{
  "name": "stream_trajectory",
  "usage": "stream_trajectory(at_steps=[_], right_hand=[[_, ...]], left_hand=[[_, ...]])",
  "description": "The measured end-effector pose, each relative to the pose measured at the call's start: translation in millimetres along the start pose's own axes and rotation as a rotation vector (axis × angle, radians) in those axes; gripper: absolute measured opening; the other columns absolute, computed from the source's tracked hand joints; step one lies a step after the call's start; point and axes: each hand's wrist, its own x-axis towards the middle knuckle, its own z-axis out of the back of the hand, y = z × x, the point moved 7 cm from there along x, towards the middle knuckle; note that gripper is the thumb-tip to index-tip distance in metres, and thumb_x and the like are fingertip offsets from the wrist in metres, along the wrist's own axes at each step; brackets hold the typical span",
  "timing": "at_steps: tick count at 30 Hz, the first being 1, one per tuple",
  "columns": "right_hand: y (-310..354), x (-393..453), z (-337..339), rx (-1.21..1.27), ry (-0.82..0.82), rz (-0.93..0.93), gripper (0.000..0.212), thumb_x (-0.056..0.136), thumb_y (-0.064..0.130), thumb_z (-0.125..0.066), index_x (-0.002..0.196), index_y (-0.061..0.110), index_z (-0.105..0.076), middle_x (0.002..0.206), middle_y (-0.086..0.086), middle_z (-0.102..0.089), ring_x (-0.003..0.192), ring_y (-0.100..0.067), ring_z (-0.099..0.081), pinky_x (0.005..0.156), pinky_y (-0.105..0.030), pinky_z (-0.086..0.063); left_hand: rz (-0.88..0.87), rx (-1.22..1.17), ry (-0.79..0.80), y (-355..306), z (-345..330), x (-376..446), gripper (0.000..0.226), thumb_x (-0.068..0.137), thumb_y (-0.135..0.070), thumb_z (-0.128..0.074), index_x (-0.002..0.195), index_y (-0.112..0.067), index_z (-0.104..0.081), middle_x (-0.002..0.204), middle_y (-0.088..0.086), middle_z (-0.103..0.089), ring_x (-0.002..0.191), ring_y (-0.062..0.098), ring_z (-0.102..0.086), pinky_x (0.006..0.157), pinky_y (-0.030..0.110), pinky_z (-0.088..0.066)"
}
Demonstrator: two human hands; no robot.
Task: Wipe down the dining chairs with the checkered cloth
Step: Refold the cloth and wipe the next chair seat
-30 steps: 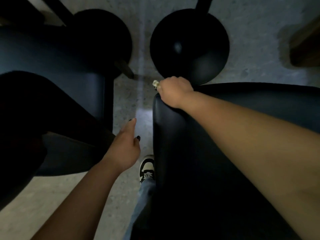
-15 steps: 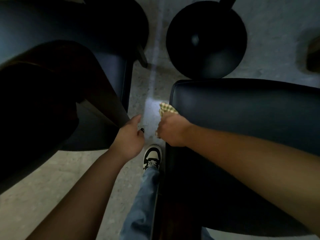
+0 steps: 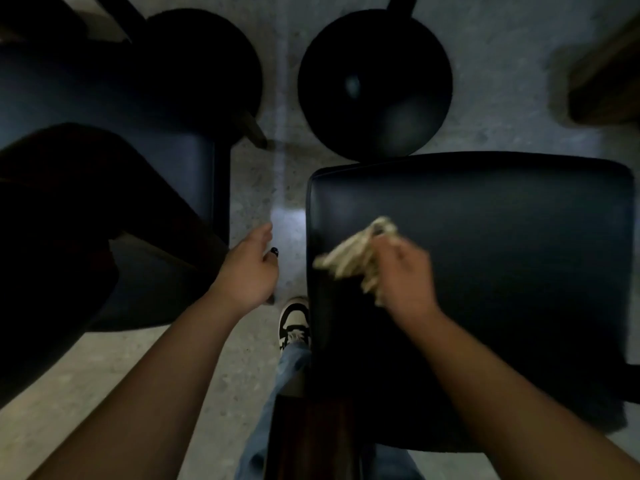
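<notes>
We are sweeping the checkered cloth (image 3: 356, 259), bunched in our right hand (image 3: 403, 275), from the edge onto the dining chair (image 3: 502, 237) seat; left hand (image 3: 247, 268) hanging loose, holding nothing.

Dim dining area, I'd say a café or restaurant. I'm between two black padded chairs (image 3: 485, 271) and (image 3: 104, 109), with two round black pedestal table bases (image 3: 375, 84) on the speckled concrete floor (image 3: 502, 46) beyond.
</notes>
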Motion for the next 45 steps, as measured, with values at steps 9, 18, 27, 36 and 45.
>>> stream_trajectory(at_steps=[9, 18, 27, 36, 45], right_hand=[[30.4, 107.2, 86.5, -0.674, -0.389, 0.283, 0.045, 0.089, 0.022, -0.045, 0.13, 0.005, -0.053, 0.141, -0.016, -0.046, 0.135, -0.032, -0.035, 0.111, -0.038, -0.021], [10.4, 33.7, -27.9, -0.825, 0.201, 0.732, 0.045, 0.083, -0.003, -0.053, 0.127, -0.006, -0.055, 0.138, -0.024, -0.049, 0.135, -0.04, -0.038, 0.117, -0.044, -0.016], [-19.7, 101.2, 177.3, -1.0, -0.318, 0.43, 0.056, 0.076, -0.01, -0.041, 0.13, -0.006, -0.053, 0.14, -0.03, -0.044, 0.135, -0.051, -0.031, 0.116, -0.054, -0.009], [-36.2, 86.0, 195.6, -0.755, -0.634, 0.168, 0.059, 0.079, -0.006, -0.04, 0.137, -0.002, -0.046, 0.148, -0.023, -0.035, 0.141, -0.044, -0.023, 0.118, -0.05, -0.01], [-58.6, -42.9, -9.6, -1.09, 0.275, 0.781, 0.051, 0.083, 0.017, -0.037, 0.128, 0.011, -0.06, 0.138, -0.008, -0.055, 0.129, -0.035, -0.047, 0.101, -0.058, -0.037]], left_hand=[[-0.172, 0.19, 0.063, -97.5, -30.2, 34.8, 0.063, 0.094, -0.002, -0.046, 0.152, -0.017, -0.027, 0.153, 0.011, -0.034, 0.141, 0.028, -0.034, 0.111, 0.028, -0.028], [-0.303, 0.595, 0.137, -128.2, -63.9, 40.2, 0.079, 0.089, -0.004, -0.05, 0.155, -0.004, -0.006, 0.163, 0.011, -0.001, 0.15, 0.022, 0.003, 0.121, 0.03, -0.004], [-0.272, 0.951, 0.216, -110.3, -83.1, 37.2, 0.114, 0.077, -0.012, -0.069, 0.151, -0.003, 0.017, 0.158, 0.012, 0.026, 0.146, 0.032, 0.024, 0.118, 0.038, -0.015], [-0.291, 1.012, 0.214, -107.4, -88.5, 34.5, 0.125, 0.073, -0.018, -0.075, 0.148, -0.001, 0.023, 0.156, 0.016, 0.031, 0.144, 0.036, 0.027, 0.118, 0.04, -0.014], [-0.265, 1.101, 0.233, -112.6, -89.4, 35.4, 0.12, 0.076, -0.02, -0.072, 0.147, 0.003, 0.022, 0.156, 0.021, 0.027, 0.143, 0.039, 0.026, 0.119, 0.044, -0.008]])
